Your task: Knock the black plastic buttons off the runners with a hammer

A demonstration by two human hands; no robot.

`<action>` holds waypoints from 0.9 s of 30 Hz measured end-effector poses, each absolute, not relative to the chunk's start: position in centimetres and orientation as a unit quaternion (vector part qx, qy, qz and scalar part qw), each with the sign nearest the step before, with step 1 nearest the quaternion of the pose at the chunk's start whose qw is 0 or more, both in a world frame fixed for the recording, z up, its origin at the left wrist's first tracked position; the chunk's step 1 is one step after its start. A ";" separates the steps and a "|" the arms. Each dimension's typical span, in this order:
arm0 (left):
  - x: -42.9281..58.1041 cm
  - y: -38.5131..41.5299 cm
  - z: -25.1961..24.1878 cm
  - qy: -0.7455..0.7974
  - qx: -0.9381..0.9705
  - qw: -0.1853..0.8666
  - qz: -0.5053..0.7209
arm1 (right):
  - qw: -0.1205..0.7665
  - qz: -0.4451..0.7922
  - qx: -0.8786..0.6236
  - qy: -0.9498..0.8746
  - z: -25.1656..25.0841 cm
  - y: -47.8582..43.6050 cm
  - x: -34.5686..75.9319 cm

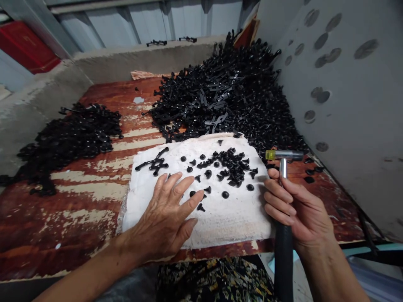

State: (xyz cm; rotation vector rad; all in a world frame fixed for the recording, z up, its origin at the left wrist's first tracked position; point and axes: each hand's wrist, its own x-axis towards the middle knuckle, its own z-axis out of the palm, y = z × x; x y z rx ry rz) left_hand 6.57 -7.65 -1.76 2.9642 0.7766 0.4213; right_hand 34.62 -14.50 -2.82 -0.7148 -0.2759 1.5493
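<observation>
My left hand [171, 209] reaches over the white cloth [239, 222], palm down with its fingers spread. Its fingertips are close to small black studs with round heads [225, 194]; whether they touch any, I cannot tell. Beyond the fingers lies a black linkage part [155, 162] with crossed arms. More of the studs make a loose heap [234, 165] on the cloth. On the right, my right hand [292, 201] is wrapped round a small hammer [283, 167] with a metal neck, a black grip and a yellow face at one end of its head. The hammer stands upright, head at the top.
A large pile of black parts [220, 92] fills the back right of the worn red-brown table [91, 214], against a grey panel [346, 126]. A smaller pile [75, 134] lies at left. A concrete ledge [141, 58] runs along the back; a red box [28, 46] is upper left.
</observation>
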 end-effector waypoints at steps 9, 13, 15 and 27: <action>7.7 -6.9 -1.8 0.227 0.961 0.056 0.148 | 0.656 0.679 -0.312 -0.106 -2.7 -14.5 34.6; 8.9 -6.7 -1.4 0.213 0.966 0.065 0.134 | 0.654 0.688 -0.297 -0.107 -2.9 -14.5 34.7; 9.3 -6.8 -1.3 0.208 0.967 0.074 0.127 | 0.653 0.691 -0.292 -0.106 -2.9 -14.6 34.8; 9.4 -3.7 -0.1 0.250 0.956 0.056 0.145 | 0.659 0.685 -0.291 -0.107 -2.9 -14.5 34.7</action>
